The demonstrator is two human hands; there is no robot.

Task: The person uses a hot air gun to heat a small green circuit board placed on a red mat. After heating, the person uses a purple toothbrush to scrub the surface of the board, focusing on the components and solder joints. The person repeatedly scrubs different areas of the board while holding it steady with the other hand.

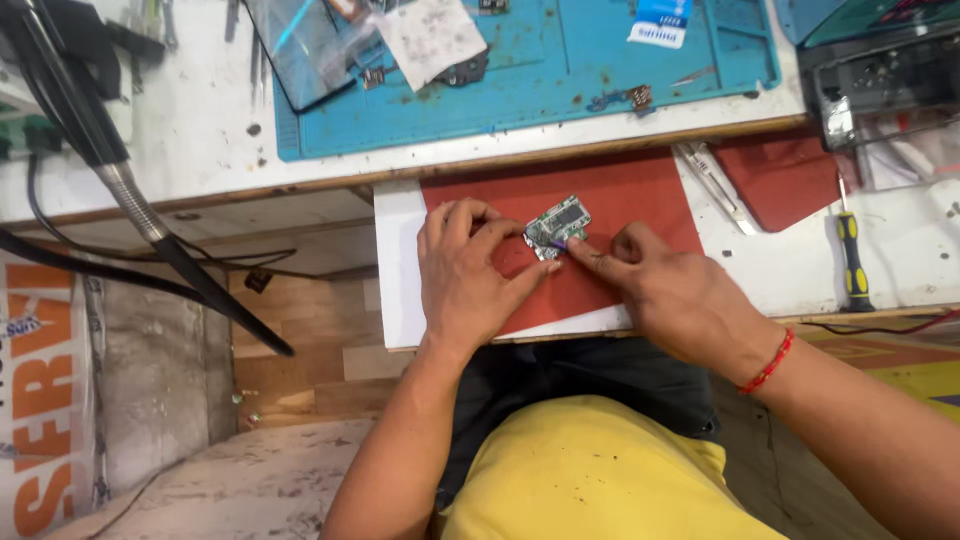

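Head view. L hand (pixel 468 272) and R hand (pixel 668 292) meet over a small green circuit board (pixel 558 226) lying on a red mat (pixel 620 195). L fingertips close on the board's near-left edge; thumb stretched below it, toward R hand. R thumb and forefinger pinch a thin purple-tipped tool (pixel 556 242), tip touching the board's near edge. Right of the grip, well apart: tweezers (pixel 712 182), and a yellow-black screwdriver (pixel 852 258). Beyond the grip: blue work mat (pixel 600 70). Far left: black hose (pixel 150 220).
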